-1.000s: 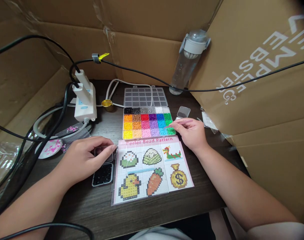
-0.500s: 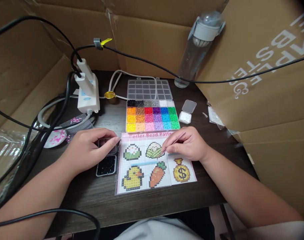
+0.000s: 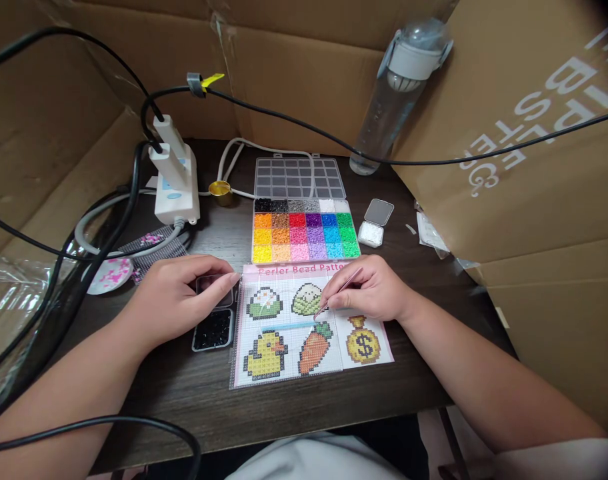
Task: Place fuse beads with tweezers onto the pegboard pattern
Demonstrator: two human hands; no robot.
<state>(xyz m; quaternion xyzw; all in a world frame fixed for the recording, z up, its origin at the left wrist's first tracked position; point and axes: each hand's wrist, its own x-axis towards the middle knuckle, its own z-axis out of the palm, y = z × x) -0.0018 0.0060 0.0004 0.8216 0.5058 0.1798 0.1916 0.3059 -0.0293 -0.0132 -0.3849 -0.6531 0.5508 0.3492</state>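
A printed bead pattern sheet (image 3: pixel 365 273) lies on the table with a clear pegboard (image 3: pixel 289 377) over its left part. Beads stand on the pegboard over the duck (image 3: pixel 265 357) and the carrot (image 3: pixel 314 352). My right hand (image 3: pixel 367 288) pinches slim pinkish tweezers (image 3: pixel 340 289), their tips down near the carrot's green top; any bead between them is too small to make out. At the pegboard's upper left edge, my left hand (image 3: pixel 191 291) has thumb and forefinger closed on its rim. Below that hand sits a small open case of black beads (image 3: pixel 213 330).
Behind the sheet stands an open bead box (image 3: pixel 307 233) with many colours. A small case of white beads (image 3: pixel 371 233) is to its right. A water bottle (image 3: pixel 394 100), a power strip (image 3: pixel 177 183), a gold cup (image 3: pixel 221 193) and hanging black cables (image 3: pixel 294 120) surround the work.
My right hand has shifted very slightly to the left, and the tweezers with it. The left hand and the pegboard stay where they were.
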